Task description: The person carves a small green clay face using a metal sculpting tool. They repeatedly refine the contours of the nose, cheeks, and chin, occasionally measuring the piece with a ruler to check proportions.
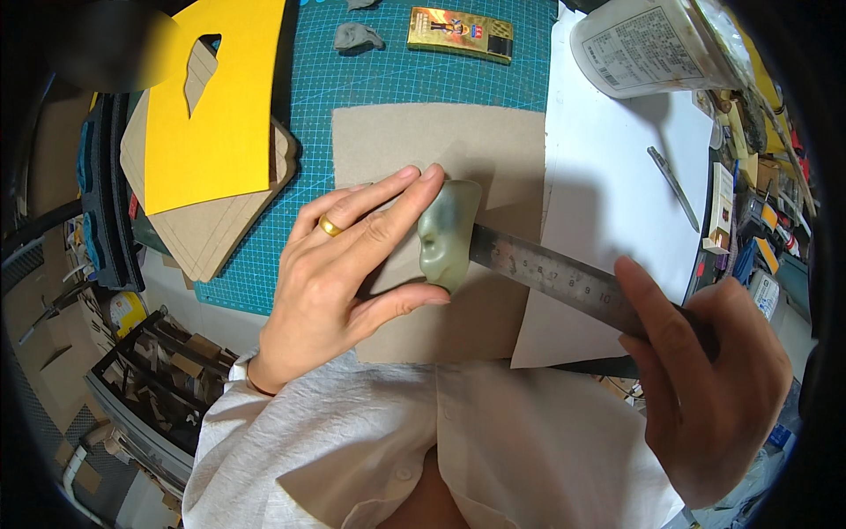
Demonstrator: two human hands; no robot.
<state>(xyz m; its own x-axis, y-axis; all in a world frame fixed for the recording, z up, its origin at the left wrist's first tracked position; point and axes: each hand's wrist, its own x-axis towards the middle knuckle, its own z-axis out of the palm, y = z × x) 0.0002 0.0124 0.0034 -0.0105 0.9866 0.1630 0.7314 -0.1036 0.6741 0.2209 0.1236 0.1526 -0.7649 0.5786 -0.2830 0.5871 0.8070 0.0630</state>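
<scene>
Ruler [555,275] was in the right hand [716,379], steel, gripped near its right end: index finger stretched along the top face, other fingers curled in below. Its far end ran up to the right edge of a glossy grey-green piece [449,238]; from where I stood, couldn't tell whether it butted against that edge or sat slightly under it.

Piece was under the left hand [319,275], between fingertips and thumb. Fingers lay across the far side, tips by the upper edge; thumb pressed the near edge. So: left grasping the piece, its left part hidden by the hand, right part exposed toward the ruler. Curved surface, a couple of dimples near the middle. Right hand was well apart from it, only the ruler bridging the gap.

Both sat over a grey-brown card [419,339] on the teal cutting mat [397,81]. White paper [589,207] on the right, partly under the ruler, with a pen [672,188] lying on it. White tub [650,48] at the far right, gold box [460,35] and grey lump [357,37] at the far side. Yellow sheet [233,132] with a cut-out, on boards [218,240], to the left.
</scene>
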